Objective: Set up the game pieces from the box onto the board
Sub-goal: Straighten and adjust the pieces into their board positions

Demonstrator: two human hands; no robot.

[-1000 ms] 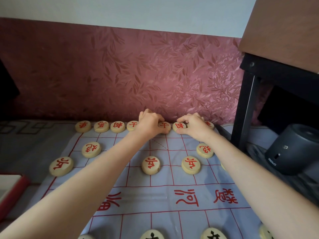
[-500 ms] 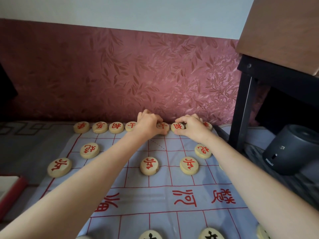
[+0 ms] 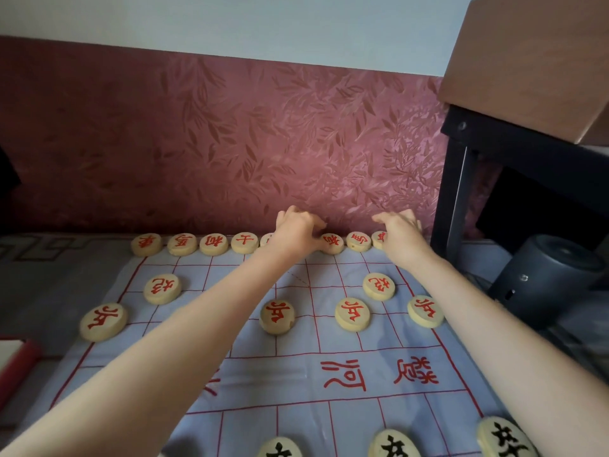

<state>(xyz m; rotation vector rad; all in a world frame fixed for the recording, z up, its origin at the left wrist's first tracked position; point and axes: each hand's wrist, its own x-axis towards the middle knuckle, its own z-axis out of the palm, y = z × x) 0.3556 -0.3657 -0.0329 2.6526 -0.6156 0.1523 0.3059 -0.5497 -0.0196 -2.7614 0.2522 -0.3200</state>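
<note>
A pale blue cloth board (image 3: pixel 296 374) with red grid lines lies before me. Round wooden pieces with red characters line its far row (image 3: pixel 213 244), and more stand on the rows nearer me (image 3: pixel 276 316). My left hand (image 3: pixel 298 230) reaches to the middle of the far row, its fingers curled down over a red piece that it mostly hides. My right hand (image 3: pixel 400 232) lies at the row's right end, with its fingers stretched flat over the last red piece (image 3: pixel 379 240). Three black-lettered pieces (image 3: pixel 393 445) sit at the near edge.
A red box (image 3: pixel 16 364) lies at the left edge. A dark cylindrical device (image 3: pixel 543 278) stands on the right, beside a black table leg (image 3: pixel 451 192). A maroon patterned wall (image 3: pixel 230 143) rises straight behind the far row.
My right hand has slid right along the far row, from the piece beside the left hand to the end piece. My left hand has stayed on the middle of the row.
</note>
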